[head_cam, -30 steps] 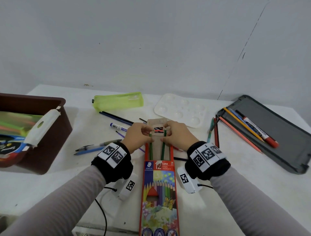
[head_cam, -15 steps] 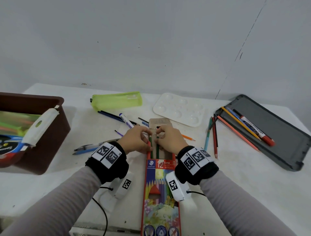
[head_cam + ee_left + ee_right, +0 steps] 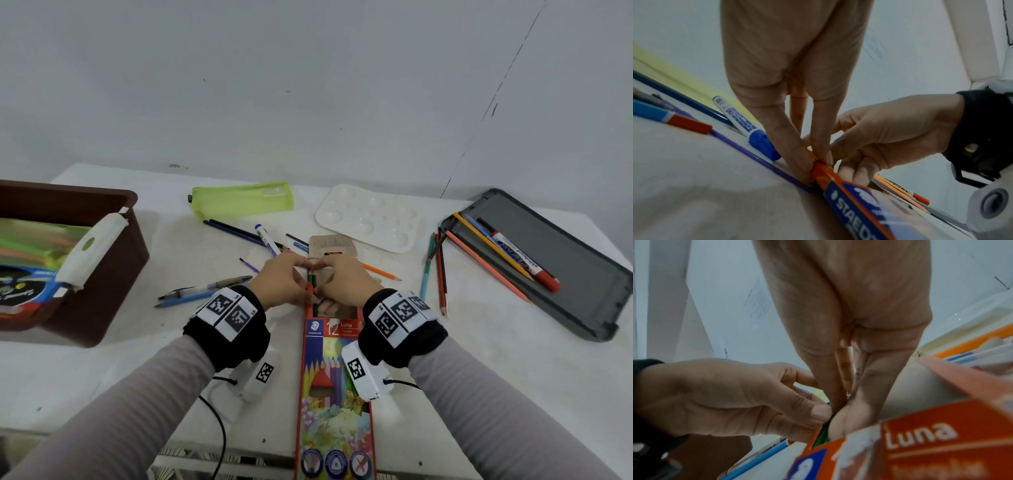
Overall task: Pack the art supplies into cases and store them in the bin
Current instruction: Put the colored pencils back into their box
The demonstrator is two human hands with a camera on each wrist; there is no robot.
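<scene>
A Staedtler coloured-pencil box point(image 3: 334, 394) lies lengthwise on the table in front of me, its brown flap point(image 3: 330, 246) open at the far end. Two green pencils point(image 3: 312, 291) lie side by side in the box mouth, along its left wall. My left hand point(image 3: 298, 279) pinches the orange left edge of the box point(image 3: 822, 172) at the mouth. My right hand point(image 3: 329, 281) pinches the green pencils point(image 3: 823, 435) with thumb and fingers just inside the opening. Both hands touch each other there and hide the pencil ends.
A brown bin point(image 3: 113, 198) holding packed items stands at the left. Behind are a lime pouch point(image 3: 239, 200) and a white palette point(image 3: 370, 219). A grey lid point(image 3: 565, 267) with pencils and a red marker lies right. Loose pens point(image 3: 205, 291), a blue marker point(image 3: 267, 236) and pencils point(image 3: 440, 270) are scattered about.
The two green pencils, apart before, now lie together at the left of the box and sit deeper in it. Both hands have drawn back toward the box mouth.
</scene>
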